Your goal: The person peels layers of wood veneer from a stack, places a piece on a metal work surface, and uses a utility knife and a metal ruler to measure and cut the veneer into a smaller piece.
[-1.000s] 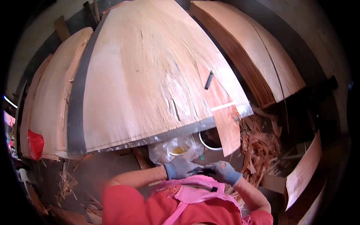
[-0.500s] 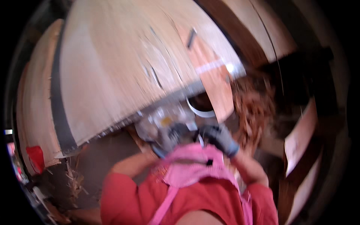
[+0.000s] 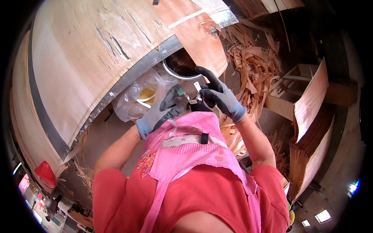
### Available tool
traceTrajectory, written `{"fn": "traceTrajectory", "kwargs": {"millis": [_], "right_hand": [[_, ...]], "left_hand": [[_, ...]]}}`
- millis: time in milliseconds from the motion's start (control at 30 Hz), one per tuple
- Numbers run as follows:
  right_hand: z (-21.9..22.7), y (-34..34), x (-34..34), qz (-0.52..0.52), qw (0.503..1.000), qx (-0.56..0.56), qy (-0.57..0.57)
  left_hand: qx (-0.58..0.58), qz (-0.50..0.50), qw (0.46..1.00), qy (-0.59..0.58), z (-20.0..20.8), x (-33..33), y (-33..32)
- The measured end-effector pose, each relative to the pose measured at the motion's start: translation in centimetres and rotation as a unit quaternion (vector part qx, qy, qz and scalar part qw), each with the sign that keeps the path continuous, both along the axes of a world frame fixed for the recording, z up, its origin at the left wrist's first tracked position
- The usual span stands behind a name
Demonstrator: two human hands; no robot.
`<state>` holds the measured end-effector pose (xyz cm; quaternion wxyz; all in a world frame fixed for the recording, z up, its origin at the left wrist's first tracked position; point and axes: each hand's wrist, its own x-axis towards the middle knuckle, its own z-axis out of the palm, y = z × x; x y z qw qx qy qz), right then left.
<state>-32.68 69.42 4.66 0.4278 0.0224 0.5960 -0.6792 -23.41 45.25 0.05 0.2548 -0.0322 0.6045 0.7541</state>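
Observation:
Both my hands wear grey gloves with black palms and blue cuffs, held over the lap of my pink apron (image 3: 194, 155). My left hand (image 3: 165, 106) has its fingers curled inward; a small green piece (image 3: 180, 91) shows at its fingertips, and what the palm holds is hidden. Below that hand a clear strip (image 3: 172, 125) hangs against the apron. My right hand (image 3: 222, 97) has the index finger raised, while the thumb and other fingers close on a small white strip (image 3: 197, 86). Ahead lies a large pale wood veneer sheet (image 3: 89, 58) with dark splits.
A reddish veneer piece (image 3: 202, 42) overhangs a round metal-rimmed container (image 3: 182, 77). A clear plastic bag (image 3: 134, 97) with something yellow lies by my left hand. Veneer scraps (image 3: 252, 70) pile up on the right, beside a wooden crate (image 3: 281, 101). A red cloth-like piece (image 3: 46, 174) is far left.
The view has shifted and sharpened, with the veneer sheet now farther up and left. My hands, close together before, have moved slightly apart, and my right index finger is raised.

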Motion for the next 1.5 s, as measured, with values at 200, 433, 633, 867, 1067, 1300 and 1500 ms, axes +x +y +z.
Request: {"fn": "traceTrajectory", "kwargs": {"millis": [200, 433, 633, 867, 1067, 1300, 1500], "right_hand": [[-0.7, 1.6, -1.4, 0.179, 0.950, 0.082, 0.242], [0.6, 8.0, -4.0, 0.241, 0.869, 0.284, 0.325], [2.9, 9.4, -8.4, -0.044, 0.569, 0.503, 0.649], [-8.2, -4.1, -2.2, 0.118, 0.755, 0.249, 0.595], [-11.2, -6.0, -2.4, 0.159, 0.746, 0.312, 0.566], [-12.6, -6.3, -2.0, 0.193, 0.721, 0.342, 0.572], [-11.4, -7.4, -2.0, 0.231, 0.707, 0.363, 0.562]], "left_hand": [[-0.323, -0.090, 0.911, 0.240, 2.8, -5.9, 2.6], [-0.324, -0.021, 0.942, 0.087, 1.9, -8.4, 4.9], [-0.367, 0.216, 0.905, -0.019, -6.2, -12.0, 3.5], [-0.469, 0.193, 0.862, 0.004, -8.5, -12.7, 3.9], [-0.561, 0.170, 0.810, 0.018, -7.3, -12.6, 3.8], [-0.661, 0.068, 0.747, 0.024, -4.1, -9.8, 1.5], [-0.642, 0.091, 0.759, 0.051, -4.6, -7.9, -1.0]]}}
